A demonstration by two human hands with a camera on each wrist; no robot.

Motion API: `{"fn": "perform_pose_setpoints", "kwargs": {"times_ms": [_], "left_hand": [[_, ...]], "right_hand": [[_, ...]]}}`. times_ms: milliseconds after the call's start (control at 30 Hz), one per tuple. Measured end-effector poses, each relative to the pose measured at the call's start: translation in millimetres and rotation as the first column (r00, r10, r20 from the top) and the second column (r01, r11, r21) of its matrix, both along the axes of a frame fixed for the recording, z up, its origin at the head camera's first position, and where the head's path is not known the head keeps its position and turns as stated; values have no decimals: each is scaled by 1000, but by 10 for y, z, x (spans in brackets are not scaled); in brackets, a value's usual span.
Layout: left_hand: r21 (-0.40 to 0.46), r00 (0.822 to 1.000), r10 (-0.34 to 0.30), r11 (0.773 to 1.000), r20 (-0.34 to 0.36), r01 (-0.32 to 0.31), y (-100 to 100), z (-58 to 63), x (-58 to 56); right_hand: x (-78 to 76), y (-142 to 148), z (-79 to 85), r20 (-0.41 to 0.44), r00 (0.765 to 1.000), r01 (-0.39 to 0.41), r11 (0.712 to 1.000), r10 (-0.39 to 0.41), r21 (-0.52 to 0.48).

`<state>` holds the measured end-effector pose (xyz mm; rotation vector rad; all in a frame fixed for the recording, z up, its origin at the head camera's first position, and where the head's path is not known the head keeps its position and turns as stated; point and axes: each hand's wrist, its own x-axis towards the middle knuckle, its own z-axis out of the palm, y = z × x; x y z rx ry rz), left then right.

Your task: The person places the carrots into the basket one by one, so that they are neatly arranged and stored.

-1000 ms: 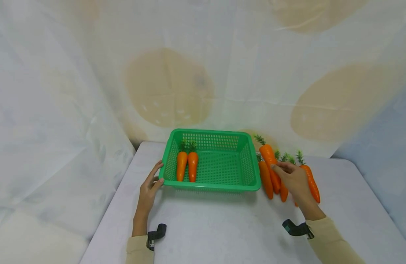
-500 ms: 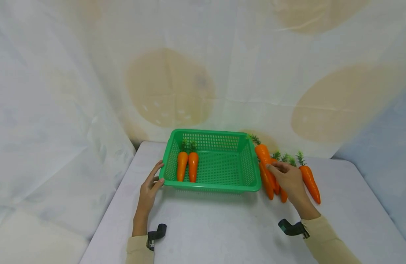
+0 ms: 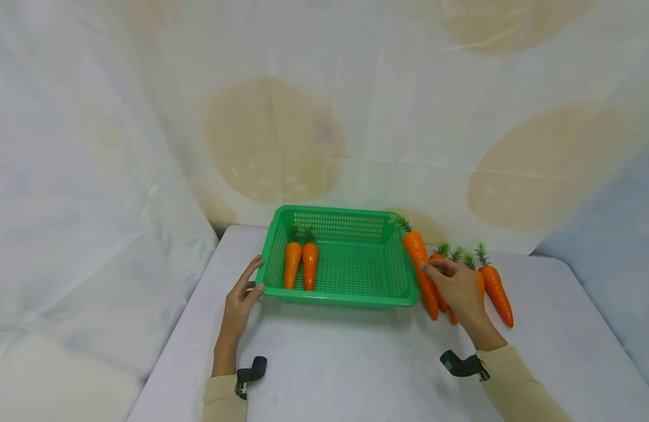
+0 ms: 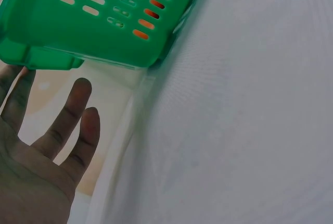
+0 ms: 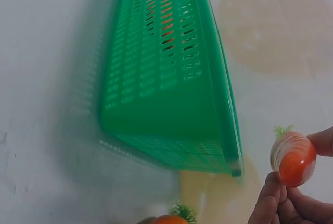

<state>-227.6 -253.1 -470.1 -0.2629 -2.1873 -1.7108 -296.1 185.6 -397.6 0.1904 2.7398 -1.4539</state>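
Note:
A green plastic basket (image 3: 351,300) with slotted walls stands on the table, two orange carrots with leafy tops upright in line at its left inside; one is this carrot (image 3: 291,264). My left hand (image 3: 239,305) touches the basket's left rim with thumb and fingers. In the left wrist view its fingers (image 4: 62,122) are mostly straight and spread. My right hand (image 3: 458,290) pinches a carrot (image 3: 416,246) between thumb and fingers, close to the basket's right rim, its green top pointing away. The right wrist view shows that carrot (image 5: 295,161) end-on, apart from the basket wall.
Several carrots lie in a row right of the basket, partly hidden by my right hand; the rightmost carrot (image 3: 495,296) lies outermost. A white cloth covers the table (image 3: 335,363). A pale patterned curtain (image 3: 398,117) hangs behind.
My right hand has moved left with the pinched carrot, bringing its top to the basket's right rim. More of the row behind shows. The left hand stays at the basket's left side.

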Motion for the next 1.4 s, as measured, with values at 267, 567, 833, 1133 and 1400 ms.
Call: {"fn": "perform_pose_setpoints", "kwargs": {"times_ms": [267, 567, 833, 1133, 1400], "left_hand": [[-2, 1000, 9, 1000, 13, -9, 6, 14, -2], [-6, 1000, 13, 1000, 5, -13, 20, 24, -14], [-12, 1000, 19, 1000, 2, -19, 8, 3, -12], [-2, 1000, 10, 1000, 9, -10, 5, 0, -9], [-10, 1000, 15, 1000, 0, -15, 4, 8, -4]], "right_hand": [[-27, -72, -35, -11, 1000, -19, 1000, 19, 4], [-46, -145, -34, 21, 1000, -17, 999, 18, -48], [-37, -215, -55, 8, 1000, -6, 1000, 6, -26], [-52, -254, -81, 15, 1000, -11, 1000, 11, -23], [-79, -307, -54, 5, 999, -38, 999, 38, -3]]}}
